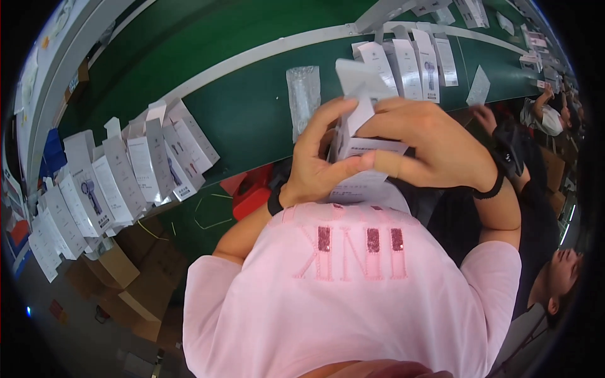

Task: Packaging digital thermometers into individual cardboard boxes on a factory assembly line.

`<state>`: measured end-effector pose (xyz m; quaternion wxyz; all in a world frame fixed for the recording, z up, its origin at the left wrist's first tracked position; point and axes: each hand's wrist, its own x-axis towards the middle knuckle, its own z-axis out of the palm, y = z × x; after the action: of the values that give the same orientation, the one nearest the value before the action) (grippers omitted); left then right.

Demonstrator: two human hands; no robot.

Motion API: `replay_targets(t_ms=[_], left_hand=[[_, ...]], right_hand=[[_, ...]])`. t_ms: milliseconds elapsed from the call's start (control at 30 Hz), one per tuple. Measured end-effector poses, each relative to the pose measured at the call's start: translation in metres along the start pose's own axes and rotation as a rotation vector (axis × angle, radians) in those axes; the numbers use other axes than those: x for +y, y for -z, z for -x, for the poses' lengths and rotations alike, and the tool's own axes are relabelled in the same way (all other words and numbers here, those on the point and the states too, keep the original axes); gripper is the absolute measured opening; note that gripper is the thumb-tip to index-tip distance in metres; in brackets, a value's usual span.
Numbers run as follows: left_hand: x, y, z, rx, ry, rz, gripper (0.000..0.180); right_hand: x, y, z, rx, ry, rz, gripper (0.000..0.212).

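Observation:
A small white cardboard box [372, 147] is held upright close in front of my chest, its end toward me. Its top flap stands raised at the far side. My left hand [320, 154] wraps round the box's left side, with the thumb along the near face. On the right, my right hand [432, 142] curls over the box; its fingers are at the opening and flaps, and a tan bandage covers the thumb. Both thumbs meet on the near face. What lies inside the box is hidden. Just beyond my left hand lies a clear plastic-wrapped item [304, 94].
Rows of white boxes with raised flaps stand at the left [94, 195] and at the far right [406, 69] of the green table [246, 85]. A red stool [252, 196] shows below the table. Brown cartons [135, 290] sit lower left. A co-worker in black [535, 208] is close on my right.

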<state>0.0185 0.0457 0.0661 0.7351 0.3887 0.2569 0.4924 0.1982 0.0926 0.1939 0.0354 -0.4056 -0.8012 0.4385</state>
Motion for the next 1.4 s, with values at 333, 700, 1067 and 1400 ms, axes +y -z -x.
replay_targets(t_ms=[333, 700, 1067, 1400], left_hand=[[0.025, 0.022, -0.020, -0.244, -0.046, -0.534, 0.050], [-0.002, -0.010, -0.042, -0.244, 0.219, -0.225, 0.081], [-0.045, -0.046, -0.069, -0.362, 0.273, -0.135, 0.070], [-0.078, -0.106, -0.096, -0.443, 0.325, -0.183, 0.054]], right_hand=[[0.040, -0.069, -0.002, 0.719, -0.161, -1.036, 0.088], [0.056, -0.063, 0.053, 0.719, 0.050, -0.653, 0.037], [0.078, -0.049, 0.091, 0.673, -0.150, -0.432, 0.032], [0.116, -0.031, 0.153, 0.949, -0.299, -0.464, 0.079]])
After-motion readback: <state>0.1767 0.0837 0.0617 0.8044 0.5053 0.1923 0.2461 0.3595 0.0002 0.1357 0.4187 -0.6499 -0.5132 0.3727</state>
